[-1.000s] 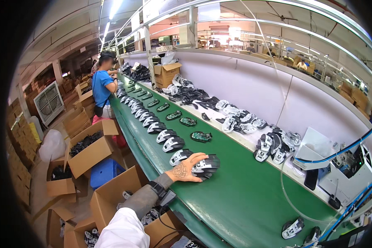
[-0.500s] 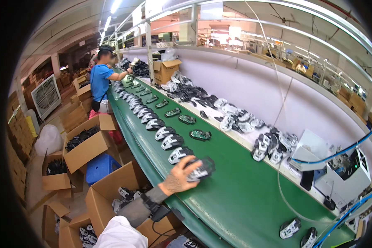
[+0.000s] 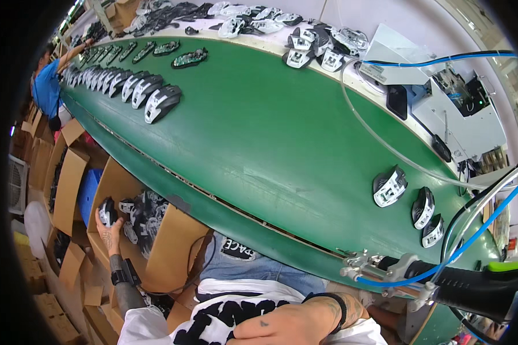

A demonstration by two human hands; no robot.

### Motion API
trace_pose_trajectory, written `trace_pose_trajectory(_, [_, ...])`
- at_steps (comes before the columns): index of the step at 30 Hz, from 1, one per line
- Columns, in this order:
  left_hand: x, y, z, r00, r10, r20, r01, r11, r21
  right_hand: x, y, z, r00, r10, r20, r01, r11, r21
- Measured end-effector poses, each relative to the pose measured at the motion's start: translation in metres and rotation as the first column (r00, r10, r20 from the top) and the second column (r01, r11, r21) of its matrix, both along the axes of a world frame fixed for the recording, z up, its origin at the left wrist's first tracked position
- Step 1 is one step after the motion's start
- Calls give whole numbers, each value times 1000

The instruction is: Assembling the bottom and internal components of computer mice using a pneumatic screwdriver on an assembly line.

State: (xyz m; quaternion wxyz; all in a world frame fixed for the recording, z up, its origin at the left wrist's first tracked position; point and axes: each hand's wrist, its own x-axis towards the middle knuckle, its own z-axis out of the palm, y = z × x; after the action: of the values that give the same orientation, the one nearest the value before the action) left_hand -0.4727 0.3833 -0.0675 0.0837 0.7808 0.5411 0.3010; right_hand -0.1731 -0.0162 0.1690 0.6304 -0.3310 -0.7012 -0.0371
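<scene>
My left hand is closed around a black and silver computer mouse shell at the left side of an open cardboard box. More mouse shells lie heaped inside that box. My right hand lies against the front of my white and black shirt, its fingers stretched leftward and partly cut off by the lower edge; I see nothing in it. On the green conveyor belt, a row of similar mouse shells runs to the far left, beside a line of green circuit boards in black bases.
Three mouse shells sit at the belt's right. Behind them stand a white machine and a dark phone-like device. Blue and clear hoses reach a metal clamp fixture at front right. A co-worker in blue stands far left.
My left hand has gone from the end of the mouse shell row down to the cardboard box. The view has swung right and downward, bringing my right hand into sight.
</scene>
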Motion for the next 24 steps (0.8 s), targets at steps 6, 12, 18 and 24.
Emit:
trace_pose_trajectory(6, [22, -20, -2, 994, -105, -17, 103, 991, -90, -12, 2, -6, 924, -359, -135, 367, 929, 41])
trace_pose_trajectory(12, [106, -77, 77, 845, -495, 202, 521, 676, -521, -3, -7, -6, 978, -155, -137, 157, 988, 4])
trace_pose_trajectory(18, [152, -180, 14, 544, -700, 463, 645, -4, -764, -8, -4, -22, 783, 373, -497, -195, 907, 373])
trace_pose_trajectory(24, [122, -204, -39, 694, -646, 318, 290, -153, -945, 11, -25, -10, 597, 457, -659, -518, 847, 118])
